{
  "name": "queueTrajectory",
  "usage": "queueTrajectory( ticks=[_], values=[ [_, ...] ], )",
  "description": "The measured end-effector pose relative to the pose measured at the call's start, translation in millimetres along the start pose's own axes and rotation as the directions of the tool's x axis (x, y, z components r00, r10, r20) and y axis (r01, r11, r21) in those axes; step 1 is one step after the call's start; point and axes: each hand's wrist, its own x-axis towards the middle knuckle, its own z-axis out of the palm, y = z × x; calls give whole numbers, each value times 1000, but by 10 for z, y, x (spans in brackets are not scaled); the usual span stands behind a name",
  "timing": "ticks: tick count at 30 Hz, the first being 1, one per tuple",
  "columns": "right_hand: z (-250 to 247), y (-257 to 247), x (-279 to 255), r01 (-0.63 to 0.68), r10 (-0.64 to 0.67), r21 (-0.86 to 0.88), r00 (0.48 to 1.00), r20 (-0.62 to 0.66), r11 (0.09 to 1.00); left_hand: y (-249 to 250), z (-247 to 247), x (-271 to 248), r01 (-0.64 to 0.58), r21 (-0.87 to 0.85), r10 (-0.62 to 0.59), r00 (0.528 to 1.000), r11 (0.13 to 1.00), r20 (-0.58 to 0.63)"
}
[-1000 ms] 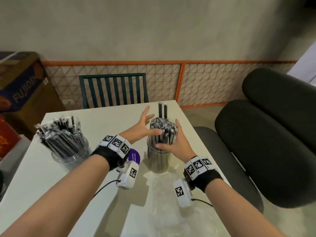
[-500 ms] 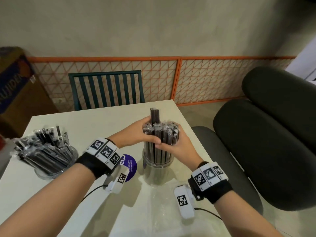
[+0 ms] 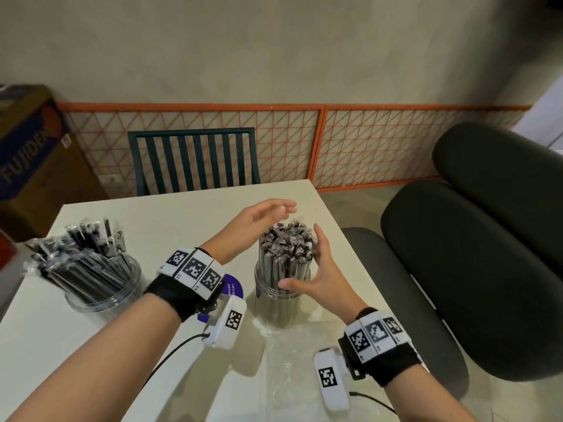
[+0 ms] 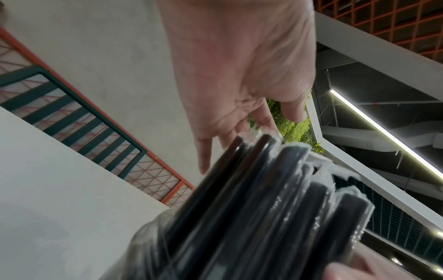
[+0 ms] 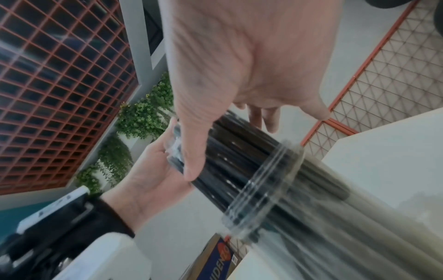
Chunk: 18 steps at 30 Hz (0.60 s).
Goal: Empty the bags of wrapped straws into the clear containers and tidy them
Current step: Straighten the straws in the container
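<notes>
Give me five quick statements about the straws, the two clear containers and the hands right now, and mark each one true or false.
1. The straws in the container between the hands stand upright in a tight bundle. True.
2. The left hand is clenched in a fist around that bundle. False: its fingers are straight, flat above and beside the straw tops.
3. The straws in the left container lean at a slant. True.
4. The right hand is lifting the container off the table. False: the container stands on the table; the open hand is at the bundle's side.
5. A red chair stands behind the table. False: the slatted chair is dark green.
</notes>
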Motion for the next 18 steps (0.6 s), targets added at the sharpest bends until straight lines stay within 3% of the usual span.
queueTrajectory(
  ticks=[5, 8, 13, 16, 18],
  values=[
    [129, 84, 34, 34, -46, -94, 991, -125, 995, -175, 11, -91, 103, -139, -96, 994, 985, 60],
    [77, 25, 41, 63, -73, -71, 987, -144, 995, -406, 89, -231, 160, -51, -153, 980, 986, 127],
    [-103, -168, 115, 120, -119, -92, 993, 18, 988, -291, 114, -228, 104, 97, -101, 994, 990, -37],
    [-287, -200, 134, 89, -82, -38, 982, 168, 995, -246, 4, -216, 120, 141, -127, 991, 983, 40],
    [-349, -155, 41, -32, 48, -88, 981, 188, 996, -295, -62, -256, 153, 230, -182, 977, 961, 111]
  ],
)
